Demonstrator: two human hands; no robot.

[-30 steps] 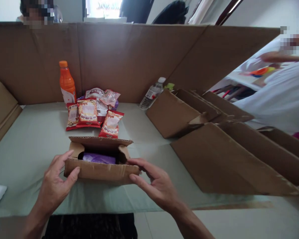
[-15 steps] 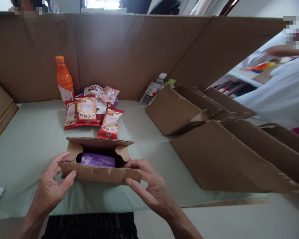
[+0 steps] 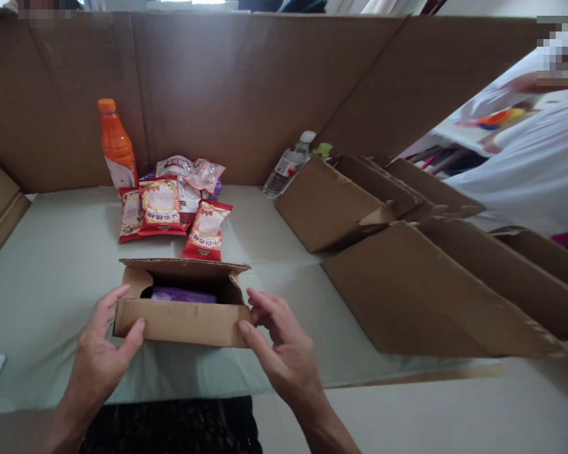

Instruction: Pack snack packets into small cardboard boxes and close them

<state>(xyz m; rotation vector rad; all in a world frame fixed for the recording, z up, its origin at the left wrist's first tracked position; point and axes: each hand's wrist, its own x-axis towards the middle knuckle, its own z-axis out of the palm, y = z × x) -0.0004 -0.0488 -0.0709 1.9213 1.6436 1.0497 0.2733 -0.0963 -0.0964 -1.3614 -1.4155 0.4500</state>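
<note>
box: small cardboard box (image 3: 182,309), lower centre of frame, on the surface (image 3: 52,252); top flaps up; long axis running left to right across the frame
contents: purple packet (image 3: 182,294) lying inside, lengthwise; only its top edge showing
bearing: straight ahead of both hands, one at each end; neither clearly nearer
left hand (image 3: 101,353): loosely closed on the left end; thumb on the front wall, fingers round the corner
right hand (image 3: 277,347): spread, nothing gripped; thumb tip on the front right corner, fingers just beside the right end flap
beyond box: red snack packets (image 3: 163,205) in a heap, upper left of centre; orange bottle (image 3: 117,148) upright behind; water bottle (image 3: 286,167) leaning, upper centre
right of frame: flattened cartons (image 3: 407,296) overlapping
writing: Chinese characters on the packets, too small to read; bottle labels illegible
</note>
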